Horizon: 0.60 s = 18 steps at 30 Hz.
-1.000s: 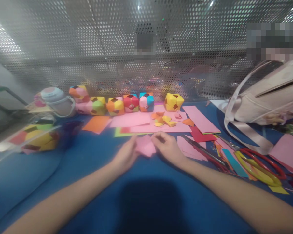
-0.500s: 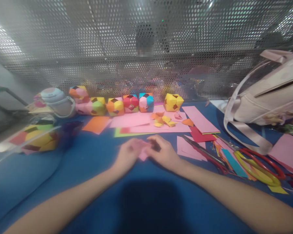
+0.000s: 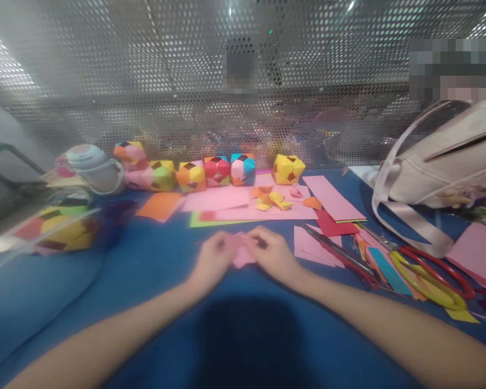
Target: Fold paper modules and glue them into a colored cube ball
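Note:
A small piece of folded pink paper (image 3: 242, 254) is held between my two hands, just above the blue table. My left hand (image 3: 214, 253) pinches its left side, and my right hand (image 3: 270, 249) grips its right side with fingers curled. The paper's exact folds are blurred. Beyond my hands lie pink sheets (image 3: 214, 199) bearing small folded yellow and orange paper pieces (image 3: 276, 199). To the right of my right hand are cut pink sheets (image 3: 308, 247) with dark-bladed scissors (image 3: 340, 253) on top.
Several colourful folded-paper balls (image 3: 217, 172) line the back, by a perforated metal panel (image 3: 178, 70). A white lidded cup (image 3: 95, 167) and an orange sheet (image 3: 160, 206) are left. Yellow- and red-handled scissors (image 3: 433, 281), paper scraps and a pale bag (image 3: 437, 156) occupy the right.
The pink paper has turned slightly and shows more of its surface between my hands. My fingers have shifted a little around it. A blurred-out person appears at the upper right.

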Available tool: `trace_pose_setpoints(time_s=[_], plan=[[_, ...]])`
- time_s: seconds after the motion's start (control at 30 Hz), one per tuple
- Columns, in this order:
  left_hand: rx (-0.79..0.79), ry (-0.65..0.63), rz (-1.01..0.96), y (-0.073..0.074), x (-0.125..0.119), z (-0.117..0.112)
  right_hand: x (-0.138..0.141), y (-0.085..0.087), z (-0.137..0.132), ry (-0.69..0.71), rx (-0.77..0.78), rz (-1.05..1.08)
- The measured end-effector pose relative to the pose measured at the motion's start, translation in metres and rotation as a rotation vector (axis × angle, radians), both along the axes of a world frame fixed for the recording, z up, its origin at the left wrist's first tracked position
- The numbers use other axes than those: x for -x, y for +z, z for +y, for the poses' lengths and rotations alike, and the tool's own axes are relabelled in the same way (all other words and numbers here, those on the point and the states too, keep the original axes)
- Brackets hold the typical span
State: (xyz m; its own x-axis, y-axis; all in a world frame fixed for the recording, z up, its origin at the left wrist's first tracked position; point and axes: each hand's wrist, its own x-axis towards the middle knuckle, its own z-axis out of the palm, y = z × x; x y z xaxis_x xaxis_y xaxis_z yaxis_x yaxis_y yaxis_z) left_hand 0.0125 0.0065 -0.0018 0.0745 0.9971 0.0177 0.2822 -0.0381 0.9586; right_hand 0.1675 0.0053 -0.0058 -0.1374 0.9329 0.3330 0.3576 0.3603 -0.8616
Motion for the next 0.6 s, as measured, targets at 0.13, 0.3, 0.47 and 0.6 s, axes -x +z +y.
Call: trace_pose_setpoints(time_s=[0.13, 0.3, 0.47, 0.6], plan=[[0.040, -0.054, -0.050, 0.0037, 0.0000, -0.0003, -0.0009, -0.0012, 0.0007, -0.008, 0.040, 0.017], [0.060, -0.031, -0.054, 0.0030, 0.0010, 0.0007, -0.0018, -0.0023, 0.0019, 0.004, 0.063, 0.012], [0.073, -0.028, -0.097, 0.0032, 0.0008, 0.0005, -0.0019, -0.0012, 0.0012, 0.019, 0.062, -0.001], [0.064, -0.034, -0.082, 0.0030, 0.0002, -0.0002, -0.0010, -0.0018, 0.0006, 0.011, 0.044, 0.072]])
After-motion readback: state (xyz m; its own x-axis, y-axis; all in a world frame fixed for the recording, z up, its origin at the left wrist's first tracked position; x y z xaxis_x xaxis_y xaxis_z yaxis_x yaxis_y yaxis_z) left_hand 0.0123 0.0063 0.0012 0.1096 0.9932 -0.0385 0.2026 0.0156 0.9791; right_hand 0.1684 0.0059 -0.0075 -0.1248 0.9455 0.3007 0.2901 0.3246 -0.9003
